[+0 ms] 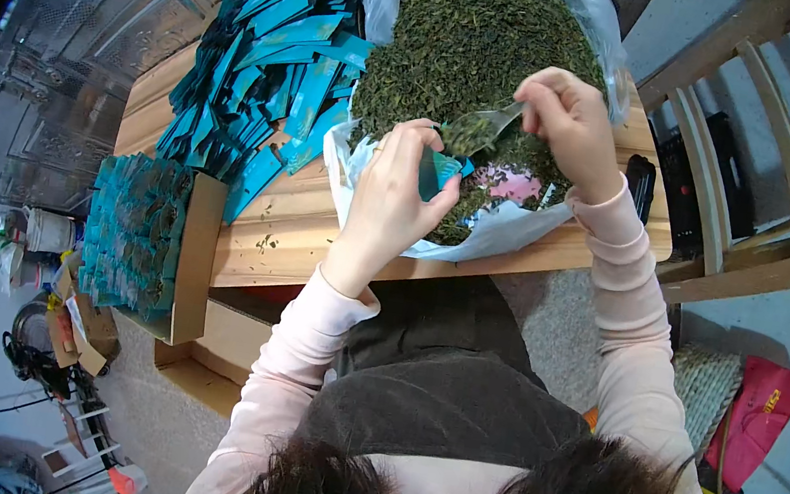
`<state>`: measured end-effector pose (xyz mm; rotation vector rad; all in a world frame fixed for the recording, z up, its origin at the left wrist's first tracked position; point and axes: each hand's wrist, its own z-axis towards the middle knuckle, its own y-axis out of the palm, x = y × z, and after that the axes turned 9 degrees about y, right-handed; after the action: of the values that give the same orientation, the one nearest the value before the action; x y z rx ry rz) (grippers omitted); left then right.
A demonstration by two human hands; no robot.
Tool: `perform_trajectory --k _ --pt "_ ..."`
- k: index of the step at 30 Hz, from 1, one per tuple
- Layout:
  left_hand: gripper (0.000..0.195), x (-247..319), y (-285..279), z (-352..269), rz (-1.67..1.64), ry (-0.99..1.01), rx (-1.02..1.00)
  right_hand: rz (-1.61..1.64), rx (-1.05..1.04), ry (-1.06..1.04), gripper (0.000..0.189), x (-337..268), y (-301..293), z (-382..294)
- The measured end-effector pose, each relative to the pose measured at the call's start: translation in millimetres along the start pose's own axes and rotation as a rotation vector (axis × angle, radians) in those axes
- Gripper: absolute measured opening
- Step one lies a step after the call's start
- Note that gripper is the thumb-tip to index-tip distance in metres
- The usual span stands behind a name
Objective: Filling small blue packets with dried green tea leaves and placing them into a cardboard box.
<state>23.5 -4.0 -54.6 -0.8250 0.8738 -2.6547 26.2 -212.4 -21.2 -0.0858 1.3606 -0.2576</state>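
Between thumb and fingers, my left hand [404,184] holds a small teal packet [437,174] with its mouth towards the spoon. A clear plastic spoon [484,125] loaded with dried leaves is pinched by its handle in my right hand [562,123]. The spoon's bowl is tilted close to the packet's mouth; whether they touch I cannot tell. Behind both hands lies a large heap of dried green leaves, likely tea [485,40], in a white plastic bag [462,250] with its sides spread wide. A pink patch [510,184] shows through the leaves near the front.
Many flat teal packets [283,72] are piled on the wooden table [272,260] at left. A cardboard box [197,261] packed with upright filled packets [135,233] stands at the table's left corner. Below is another open carton [212,365]. A black object [640,184] lies at the right edge.
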Motion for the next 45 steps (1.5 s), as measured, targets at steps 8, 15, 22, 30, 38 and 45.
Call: perform_trajectory --k 8,15,22,30,38,45 --pt "0.052 0.5 6.4 -2.1 -0.007 -0.046 -0.017 -0.590 -0.242 -0.612 0.011 -17.5 20.7 -15.0" --pt "0.062 -9.4 2.7 -8.4 0.042 -0.052 -0.004 -0.503 -0.078 -0.561 0.019 -29.9 2.7 -19.4" --pt "0.058 -10.2 -32.3 -9.7 -0.153 -0.139 0.299 -0.289 0.124 -0.327 0.012 15.4 -8.7 -30.1" --pt "0.063 11.0 -163.3 -48.2 0.210 -0.225 0.633 -0.722 -0.065 0.006 0.017 68.8 -9.8 -44.0" --pt "0.061 1.4 -337.5 -174.5 0.764 -0.718 0.983 -0.662 -0.026 0.055 0.018 84.7 -2.7 -38.9" --pt "0.064 -89.6 -357.6 -248.5 0.880 -0.951 0.897 -0.636 -0.025 0.001 0.016 79.8 4.8 -45.9"
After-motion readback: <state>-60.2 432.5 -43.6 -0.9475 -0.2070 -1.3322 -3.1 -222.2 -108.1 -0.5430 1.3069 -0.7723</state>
